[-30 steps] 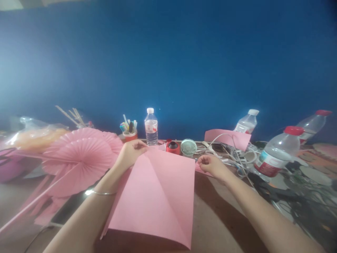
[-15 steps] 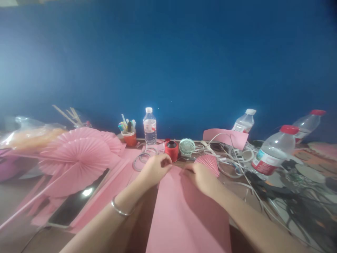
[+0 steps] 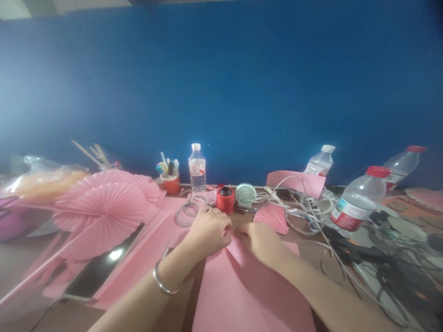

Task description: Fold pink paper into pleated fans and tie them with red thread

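A long pink paper sheet (image 3: 249,295) lies in front of me, its far edge between my hands. My left hand (image 3: 210,230), with a silver bangle on the wrist, is closed in a pinch on the sheet's far part. Close beside it, my right hand (image 3: 258,240) pinches the same part from the right, fingers curled. The paper between them looks raised or bent, though the fingertips partly hide it. Just beyond the hands stands a red thread spool (image 3: 225,200), with a small pale green fan (image 3: 245,195) next to it.
Pleated pink fans (image 3: 107,207) and a phone (image 3: 104,267) lie left. Behind are a pen cup (image 3: 170,180) and a water bottle (image 3: 197,169). A small folded pink fan (image 3: 272,218), cables and a red-capped bottle (image 3: 360,200) are right.
Both hands have come nearer to me and closer together, pulling the sheet's far part with them. The paper now bends up between the fingers, and a far right corner shows behind my right hand.
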The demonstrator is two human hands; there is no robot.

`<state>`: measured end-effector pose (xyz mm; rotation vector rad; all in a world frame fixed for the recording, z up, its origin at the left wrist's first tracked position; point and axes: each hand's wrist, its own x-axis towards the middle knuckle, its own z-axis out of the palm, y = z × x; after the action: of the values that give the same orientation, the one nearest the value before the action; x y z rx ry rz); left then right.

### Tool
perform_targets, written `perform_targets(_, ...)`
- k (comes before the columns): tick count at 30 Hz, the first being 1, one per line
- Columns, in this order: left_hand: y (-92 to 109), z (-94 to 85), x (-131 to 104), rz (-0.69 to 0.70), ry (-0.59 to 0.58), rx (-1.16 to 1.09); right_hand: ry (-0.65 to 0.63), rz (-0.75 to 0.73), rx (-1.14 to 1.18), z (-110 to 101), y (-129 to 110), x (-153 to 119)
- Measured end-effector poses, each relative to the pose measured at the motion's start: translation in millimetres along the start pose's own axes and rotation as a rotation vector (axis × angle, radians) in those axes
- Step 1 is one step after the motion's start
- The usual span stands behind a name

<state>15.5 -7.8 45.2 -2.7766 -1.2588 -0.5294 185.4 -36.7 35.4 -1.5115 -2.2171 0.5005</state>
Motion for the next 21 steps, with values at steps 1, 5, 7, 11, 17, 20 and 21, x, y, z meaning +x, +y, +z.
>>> perform_targets(1, -4.6, -1.4, 0.2, -0.011, 0.005, 0.007, 0.003, 0.016, 0.019, -2.4, 0.7, -0.3)
perform_targets(5, -18.9, -12.1, 1.6, -0.075, 0.023, 0.006, 0.002, 0.044, 0.088, -13.1, 1.4, 0.4)
perform_targets(7, -21.6, -16.8, 2.0, -0.096, 0.025, -0.024, -0.004, 0.026, 0.122, -16.2, 0.5, 1.2)
perform_targets(11, -30.1, -19.5, 0.8, -0.110, 0.045, -0.043, -0.002, 0.023, 0.124, -19.4, 1.1, 1.5)
perform_targets(17, -64.9, -29.4, -2.5, -0.399, 0.119, -0.209, 0.107, 0.100, 0.032, -27.3, 17.5, 4.1)
perform_targets(20, -61.4, -31.2, -3.3, -0.412, -0.034, -0.468, 0.158, 0.107, 0.039, -22.3, 21.4, 7.5)
perform_targets(21, -56.4, -29.5, -3.8, -0.389, -0.095, -0.518, 0.164, 0.107, 0.047, -19.1, 21.4, 8.6)
